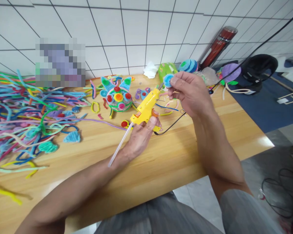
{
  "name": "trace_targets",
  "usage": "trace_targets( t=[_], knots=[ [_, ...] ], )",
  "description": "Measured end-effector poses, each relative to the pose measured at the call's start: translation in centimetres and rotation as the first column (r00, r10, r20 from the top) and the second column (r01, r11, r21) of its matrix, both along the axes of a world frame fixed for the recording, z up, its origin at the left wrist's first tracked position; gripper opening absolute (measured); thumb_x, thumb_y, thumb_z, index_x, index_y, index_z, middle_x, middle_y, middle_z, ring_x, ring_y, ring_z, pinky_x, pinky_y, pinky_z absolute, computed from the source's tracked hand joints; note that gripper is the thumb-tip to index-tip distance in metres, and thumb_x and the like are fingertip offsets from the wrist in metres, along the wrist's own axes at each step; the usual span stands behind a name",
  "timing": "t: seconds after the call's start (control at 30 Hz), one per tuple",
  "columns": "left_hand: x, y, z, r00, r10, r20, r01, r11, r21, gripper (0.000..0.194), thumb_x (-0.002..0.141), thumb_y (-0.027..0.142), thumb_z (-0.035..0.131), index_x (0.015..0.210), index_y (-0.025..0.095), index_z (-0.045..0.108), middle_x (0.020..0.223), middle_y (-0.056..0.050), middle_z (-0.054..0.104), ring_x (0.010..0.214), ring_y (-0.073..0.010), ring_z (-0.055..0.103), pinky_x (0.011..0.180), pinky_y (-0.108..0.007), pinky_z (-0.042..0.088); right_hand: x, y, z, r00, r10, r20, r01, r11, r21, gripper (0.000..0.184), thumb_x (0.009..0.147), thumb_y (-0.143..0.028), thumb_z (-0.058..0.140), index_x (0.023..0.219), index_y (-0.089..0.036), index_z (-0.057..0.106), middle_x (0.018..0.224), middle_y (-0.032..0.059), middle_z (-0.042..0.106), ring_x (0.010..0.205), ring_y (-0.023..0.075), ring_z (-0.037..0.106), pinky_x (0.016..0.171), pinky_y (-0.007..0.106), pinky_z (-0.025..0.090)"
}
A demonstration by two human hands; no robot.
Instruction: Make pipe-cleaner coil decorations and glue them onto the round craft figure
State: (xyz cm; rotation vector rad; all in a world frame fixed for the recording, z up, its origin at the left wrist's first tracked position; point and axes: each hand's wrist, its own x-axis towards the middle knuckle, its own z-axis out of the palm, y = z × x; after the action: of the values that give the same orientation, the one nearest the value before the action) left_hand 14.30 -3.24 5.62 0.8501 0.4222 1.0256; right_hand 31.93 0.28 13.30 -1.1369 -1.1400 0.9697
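My left hand (140, 135) is wrapped round the grip of a yellow hot glue gun (146, 109), with a clear glue stick (119, 146) poking out of its back. The gun's nozzle points up at a small blue coiled disc (168, 80). That disc is pinched in the fingertips of my right hand (190, 94), held above the wooden table (161, 162). Just left of the gun a round multicoloured pipe-cleaner craft (118, 96) with two blue pointed ears rests on the table.
A big tangle of coloured pipe cleaners (21, 110) covers the table's left side. Small coils and scraps (97, 107) lie around the craft. The gun's black cord (172, 125) runs right. A green object (167, 70), tissue (150, 70) and blue coil (188, 65) sit by the tiled wall.
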Motion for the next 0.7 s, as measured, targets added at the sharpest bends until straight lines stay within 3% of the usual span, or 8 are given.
trace_targets(
  t=[0.37, 0.7],
  knots=[
    [-0.03, -0.12, 0.13, 0.999, -0.008, -0.041, 0.007, 1.000, -0.010, 0.040, 0.083, 0.054, 0.080, 0.101, 0.023, 0.062, 0.082, 0.002, 0.056, 0.080, -0.0145, 0.058, 0.079, -0.031, 0.053, 0.16, 0.07, -0.10, 0.999, -0.014, 0.032, 0.015, 0.999, -0.043, 0.031, 0.080, -0.050, 0.084, 0.076, -0.027, 0.064, 0.067, -0.0030, 0.064, 0.067, 0.0161, 0.066, 0.061, 0.029, 0.057],
    [0.01, -0.18, -0.04, 1.000, -0.018, -0.023, 0.017, 1.000, -0.022, 0.041, 0.082, 0.053, 0.081, 0.101, 0.022, 0.061, 0.081, 0.002, 0.056, 0.076, -0.0132, 0.056, 0.076, -0.029, 0.053, 0.21, 0.12, -0.17, 1.000, -0.002, 0.018, 0.002, 1.000, -0.025, 0.033, 0.078, -0.051, 0.086, 0.075, -0.026, 0.065, 0.066, -0.0039, 0.064, 0.063, 0.0136, 0.063, 0.059, 0.026, 0.057]
  ],
)
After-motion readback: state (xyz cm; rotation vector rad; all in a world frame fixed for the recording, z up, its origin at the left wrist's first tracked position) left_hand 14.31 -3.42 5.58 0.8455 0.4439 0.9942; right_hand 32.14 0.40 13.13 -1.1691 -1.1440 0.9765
